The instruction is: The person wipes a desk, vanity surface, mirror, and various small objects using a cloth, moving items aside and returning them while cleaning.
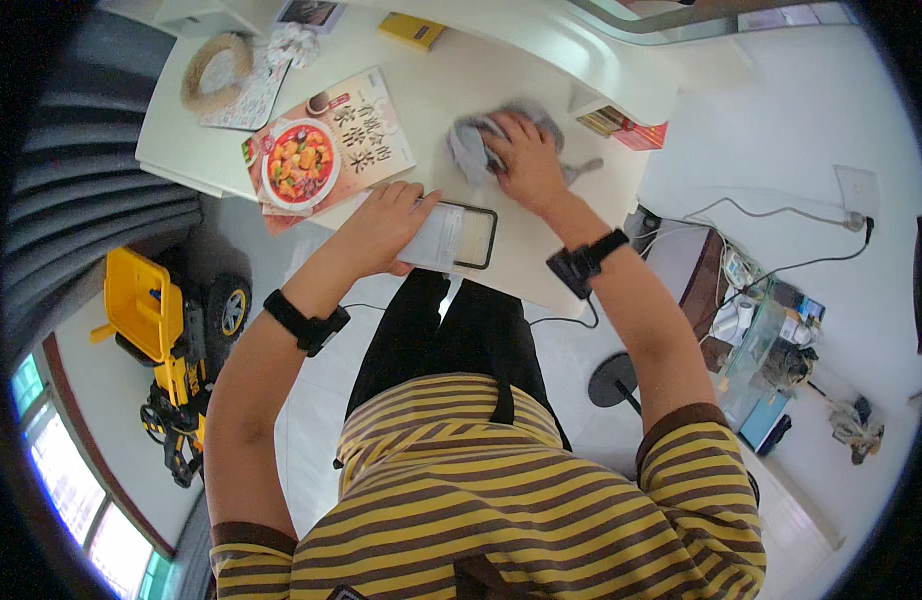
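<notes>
A crumpled grey cloth (472, 150) lies on the white desk (521, 247), pressed under my right hand (522, 161), whose fingers are bent over it; the cloth is slightly blurred. At the desk's near edge, my left hand (390, 229) grips a flat rectangular item with a dark rim and a pale face, perhaps a case or box (461, 236); my hand hides its left part. Just beyond my left hand lies a cookbook (356, 135) with a bowl of red food on its cover. Black bands are on both my wrists.
A fluffy beige ring (198, 94) rests on a patterned board (258, 105) at the far left. A yellow box (412, 30) lies at the back. Books stand in a shelf cubby (607, 120) at right. Cables (776, 214) hang beside the desk; a yellow toy vehicle (142, 304) stands at left.
</notes>
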Demonstrator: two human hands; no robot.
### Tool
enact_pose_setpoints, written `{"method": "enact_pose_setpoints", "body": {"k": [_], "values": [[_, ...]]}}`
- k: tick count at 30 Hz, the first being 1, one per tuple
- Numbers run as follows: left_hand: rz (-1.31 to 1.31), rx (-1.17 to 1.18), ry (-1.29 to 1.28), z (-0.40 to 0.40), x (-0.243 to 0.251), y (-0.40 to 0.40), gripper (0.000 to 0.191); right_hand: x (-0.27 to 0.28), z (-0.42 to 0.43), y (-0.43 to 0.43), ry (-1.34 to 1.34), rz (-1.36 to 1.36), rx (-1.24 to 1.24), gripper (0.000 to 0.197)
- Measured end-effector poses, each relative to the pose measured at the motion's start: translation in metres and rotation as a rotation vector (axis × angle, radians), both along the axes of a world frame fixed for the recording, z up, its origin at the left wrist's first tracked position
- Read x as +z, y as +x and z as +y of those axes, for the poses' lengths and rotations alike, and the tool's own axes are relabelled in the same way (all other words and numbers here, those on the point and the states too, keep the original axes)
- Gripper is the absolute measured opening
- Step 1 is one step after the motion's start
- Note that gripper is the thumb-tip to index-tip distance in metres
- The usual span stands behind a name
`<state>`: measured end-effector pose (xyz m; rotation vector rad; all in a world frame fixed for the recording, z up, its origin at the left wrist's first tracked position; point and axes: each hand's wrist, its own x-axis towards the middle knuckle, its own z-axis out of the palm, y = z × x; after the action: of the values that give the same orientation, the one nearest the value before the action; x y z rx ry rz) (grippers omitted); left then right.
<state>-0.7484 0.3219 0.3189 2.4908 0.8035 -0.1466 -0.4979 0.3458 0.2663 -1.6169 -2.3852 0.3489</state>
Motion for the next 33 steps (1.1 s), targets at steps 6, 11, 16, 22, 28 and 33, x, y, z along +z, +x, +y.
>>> {"method": "enact_pose_setpoints", "body": {"k": [6,11,16,22,28,33], "values": [[-0.034,-0.043,0.064,0.003,0.020,0.024,0.102,-0.014,-0.109,0.086,0.058,0.078,-0.233,0.049],[0.006,-0.006,0.170,0.052,0.031,0.052,0.102,-0.016,-0.137,0.133,0.148,0.124,-0.876,0.044],[0.125,0.014,0.305,0.107,0.015,0.077,0.096,0.010,-0.075,0.110,0.153,0.197,-0.120,0.043],[0.121,0.009,0.328,0.141,-0.001,0.096,0.094,0.001,-0.047,0.107,0.080,0.166,-0.142,0.044],[0.121,-0.020,0.359,0.164,-0.011,0.117,0.087,-0.002,-0.106,0.126,0.035,0.074,-0.374,0.048],[0.238,-0.042,0.269,0.176,-0.013,0.137,0.073,-0.007,-0.117,0.124,0.047,0.088,-0.415,0.053]]}}
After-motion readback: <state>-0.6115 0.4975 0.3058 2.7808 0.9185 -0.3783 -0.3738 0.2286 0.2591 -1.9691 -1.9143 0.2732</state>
